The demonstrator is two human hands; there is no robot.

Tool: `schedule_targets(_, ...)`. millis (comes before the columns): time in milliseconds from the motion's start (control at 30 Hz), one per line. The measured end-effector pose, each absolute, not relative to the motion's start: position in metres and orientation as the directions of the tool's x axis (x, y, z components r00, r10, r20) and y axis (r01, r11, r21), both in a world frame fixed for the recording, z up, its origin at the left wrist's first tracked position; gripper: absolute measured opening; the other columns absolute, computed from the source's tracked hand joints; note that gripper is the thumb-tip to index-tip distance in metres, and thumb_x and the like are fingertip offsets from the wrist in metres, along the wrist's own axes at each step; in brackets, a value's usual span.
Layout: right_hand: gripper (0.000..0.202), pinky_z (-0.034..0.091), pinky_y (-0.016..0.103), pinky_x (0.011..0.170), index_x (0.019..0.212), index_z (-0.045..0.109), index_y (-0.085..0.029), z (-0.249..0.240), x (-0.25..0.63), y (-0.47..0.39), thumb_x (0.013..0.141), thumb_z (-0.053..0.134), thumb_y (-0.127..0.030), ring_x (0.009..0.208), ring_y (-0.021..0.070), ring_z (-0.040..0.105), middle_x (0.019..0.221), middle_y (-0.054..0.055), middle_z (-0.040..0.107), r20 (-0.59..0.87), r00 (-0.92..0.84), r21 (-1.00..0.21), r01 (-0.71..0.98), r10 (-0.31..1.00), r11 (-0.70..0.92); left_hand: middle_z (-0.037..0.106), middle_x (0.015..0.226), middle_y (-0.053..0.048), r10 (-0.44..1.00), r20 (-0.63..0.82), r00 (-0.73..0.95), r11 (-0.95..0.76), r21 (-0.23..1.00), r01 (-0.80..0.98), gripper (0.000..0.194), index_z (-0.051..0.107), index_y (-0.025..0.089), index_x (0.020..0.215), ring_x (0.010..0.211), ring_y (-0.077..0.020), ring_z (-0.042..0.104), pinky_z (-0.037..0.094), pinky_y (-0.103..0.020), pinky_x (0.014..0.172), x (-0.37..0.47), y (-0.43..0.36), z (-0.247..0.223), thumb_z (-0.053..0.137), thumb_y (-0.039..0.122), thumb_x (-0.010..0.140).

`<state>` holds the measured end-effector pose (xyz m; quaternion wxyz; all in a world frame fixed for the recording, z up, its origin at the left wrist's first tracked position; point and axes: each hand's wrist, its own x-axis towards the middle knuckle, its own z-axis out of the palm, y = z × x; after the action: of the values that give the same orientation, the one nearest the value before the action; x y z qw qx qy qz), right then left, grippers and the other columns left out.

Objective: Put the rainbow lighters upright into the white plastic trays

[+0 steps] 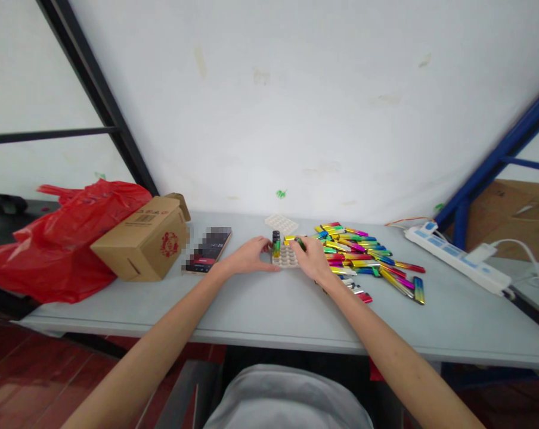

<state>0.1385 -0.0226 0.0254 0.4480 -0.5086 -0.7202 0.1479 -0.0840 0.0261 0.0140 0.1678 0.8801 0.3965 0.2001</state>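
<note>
A small pale tray with rows of round hollows [287, 260] lies on the table between my hands. A few green-yellow lighters [276, 245] with black tops stand upright along its left side. My left hand [250, 256] curves around the tray's left edge, thumb and fingers spread apart, the thumb at the front corner. Over the right part of the tray, my right hand [313, 257] has its fingers closed on a lighter [300, 243], of which only the dark upper end shows. Beside that hand lies a loose pile of shiny multicoloured lighters [356, 247].
A second pale tray [281, 224] lies behind, near the wall. To the left are a phone [211, 247], a cardboard box [139, 241] and a red plastic bag [73, 238]. A white power strip [457, 257] with cables runs along the right. The table's front edge [278, 338] is close to my body.
</note>
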Motion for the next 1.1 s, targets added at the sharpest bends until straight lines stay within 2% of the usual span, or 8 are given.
schedule_targets(133, 0.036, 0.032, 0.029, 0.063, 0.065, 0.049, -0.022, 0.0249, 0.1374, -0.0236, 0.096, 0.046, -0.041, 0.063, 0.0162, 0.049, 0.061, 0.0, 0.053, 0.502, -0.092, -0.657, 0.607, 0.86, 0.448, 0.07, 0.102, -0.009, 0.763, 0.206, 0.613, -0.632, 0.439, 0.639, 0.065, 0.066, 0.018, 0.102, 0.094, -0.0298, 0.065, 0.052, -0.039, 0.086, -0.0836, 0.0251, 0.0161, 0.079, 0.072, 0.069)
schedule_targets(333, 0.048, 0.03, 0.029, 0.062, 0.064, 0.049, -0.022, 0.0285, 0.1353, -0.0269, 0.101, 0.049, -0.052, 0.06, 0.0147, 0.042, 0.06, -0.001, 0.053, 0.528, -0.115, -0.62, 0.626, 0.841, 0.474, 0.069, 0.102, -0.011, 0.758, 0.206, 0.619, -0.639, 0.425, 0.641, 0.067, 0.066, 0.016, 0.104, 0.094, -0.0298, 0.065, 0.052, -0.039, 0.085, -0.0835, 0.0247, 0.0164, 0.078, 0.073, 0.07)
schedule_targets(600, 0.031, 0.03, 0.029, 0.063, 0.069, 0.056, -0.02, 0.0253, 0.1385, -0.023, 0.097, 0.052, -0.034, 0.062, 0.0161, 0.05, 0.063, 0.001, 0.059, 0.475, -0.148, -0.574, 0.694, 0.868, 0.433, 0.069, 0.1, -0.009, 0.757, 0.218, 0.616, -0.64, 0.435, 0.633, 0.066, 0.066, 0.016, 0.1, 0.091, -0.0289, 0.064, 0.051, -0.038, 0.083, -0.0827, 0.0243, 0.0168, 0.08, 0.073, 0.069)
schedule_targets(733, 0.035, 0.032, 0.028, 0.064, 0.073, 0.057, -0.021, 0.0249, 0.1385, -0.0238, 0.102, 0.049, -0.038, 0.063, 0.0165, 0.052, 0.065, 0.001, 0.061, 0.479, -0.146, -0.576, 0.692, 0.865, 0.436, 0.068, 0.101, -0.009, 0.758, 0.213, 0.616, -0.64, 0.429, 0.638, 0.067, 0.066, 0.016, 0.102, 0.092, -0.0288, 0.064, 0.052, -0.039, 0.084, -0.0833, 0.0249, 0.0155, 0.079, 0.072, 0.069)
schedule_targets(833, 0.036, 0.036, 0.029, 0.066, 0.083, 0.06, -0.021, 0.0248, 0.1377, -0.024, 0.106, 0.049, -0.047, 0.068, 0.0184, 0.057, 0.072, 0.002, 0.065, 0.507, -0.16, -0.573, 0.672, 0.847, 0.47, 0.069, 0.102, -0.009, 0.756, 0.216, 0.618, -0.642, 0.431, 0.634, 0.067, 0.066, 0.016, 0.104, 0.093, -0.0288, 0.064, 0.052, -0.039, 0.085, -0.0841, 0.0253, 0.0146, 0.079, 0.072, 0.07)
schedule_targets(933, 0.031, 0.041, 0.03, 0.072, 0.093, 0.06, -0.021, 0.0239, 0.1382, -0.0226, 0.108, 0.046, -0.044, 0.079, 0.0207, 0.061, 0.083, 0.005, 0.068, 0.537, -0.223, -0.551, 0.638, 0.813, 0.539, 0.069, 0.102, -0.009, 0.754, 0.216, 0.62, -0.645, 0.424, 0.636, 0.067, 0.066, 0.016, 0.105, 0.093, -0.0285, 0.065, 0.052, -0.038, 0.085, -0.0844, 0.0254, 0.0146, 0.079, 0.072, 0.07)
schedule_targets(1100, 0.034, 0.046, 0.032, 0.082, 0.086, 0.057, -0.021, 0.0221, 0.1411, -0.0205, 0.109, 0.046, -0.044, 0.09, 0.0219, 0.061, 0.094, 0.008, 0.066, 0.609, -0.32, -0.445, 0.621, 0.726, 0.646, 0.069, 0.102, -0.009, 0.751, 0.222, 0.622, -0.651, 0.407, 0.641, 0.066, 0.065, 0.016, 0.102, 0.093, -0.0277, 0.064, 0.052, -0.037, 0.085, -0.0842, 0.0258, 0.0142, 0.078, 0.073, 0.071)
